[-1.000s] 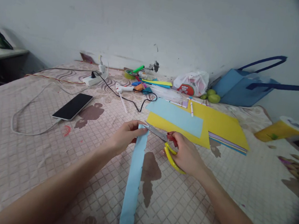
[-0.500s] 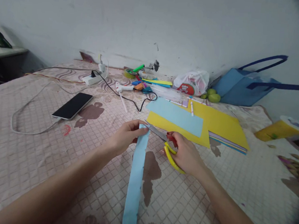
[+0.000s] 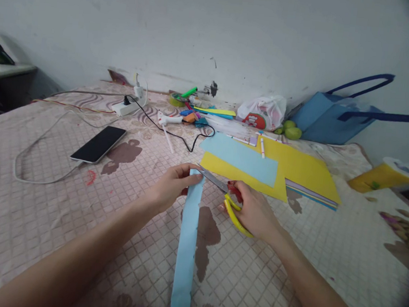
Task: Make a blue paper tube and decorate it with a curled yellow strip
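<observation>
A long light-blue paper strip (image 3: 188,239) hangs toward me, its far end pinched between the thumb and fingers of my left hand (image 3: 173,185). Small nicks or marks run along the strip's right edge. My right hand (image 3: 253,207) grips scissors (image 3: 233,212) with yellow handles, fingers wrapped in the loops. The blades point left and lie at the strip's far end, close to my left thumb. Whether they are cutting through the paper there, I cannot tell.
Light-blue paper (image 3: 240,158) and yellow sheets (image 3: 307,170) lie beyond my right hand, with a marker (image 3: 262,148) on top. A phone (image 3: 99,144) is cabled at left. Behind are a glue gun (image 3: 169,119), power strip (image 3: 125,108), plastic bag (image 3: 262,112) and blue bag (image 3: 331,118).
The near end of the paper strip has swung slightly to the right. Both hands and the scissors stay almost in place.
</observation>
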